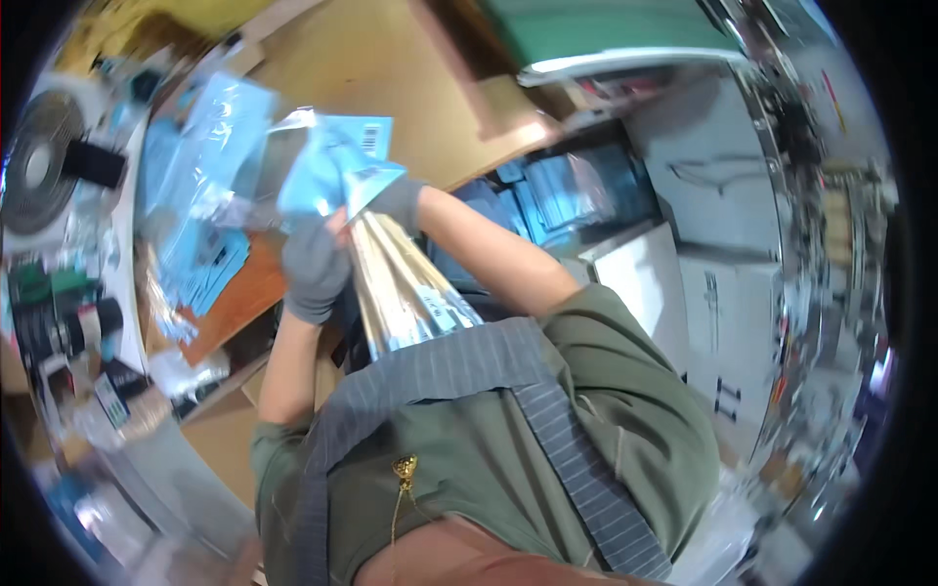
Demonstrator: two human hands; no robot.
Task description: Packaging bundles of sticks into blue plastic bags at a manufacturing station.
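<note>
In front of my chest, both hands wear grey gloves with some fingertips bare. My left hand (318, 269) is closed, its fingers pinching where a blue packet (327, 171) meets a gold foil pouch (396, 269). My right hand (399, 203) is closed on the packet's right side, its fingers partly hidden behind it. The packet is shiny and creased, with a blue flat corner sticking out at its upper right. Below the hands, the gold pouch widens toward my striped apron and carries blue print near its lower end. Motion blurs the hands and packet.
Blue packets in clear plastic (210, 146) and a fanned stack of blue packets (215, 273) lie on the left of the wooden table (362, 59). A fan (44, 161) stands far left. A dark bin (635, 181) with blue packets and white cabinets (723, 322) are at the right.
</note>
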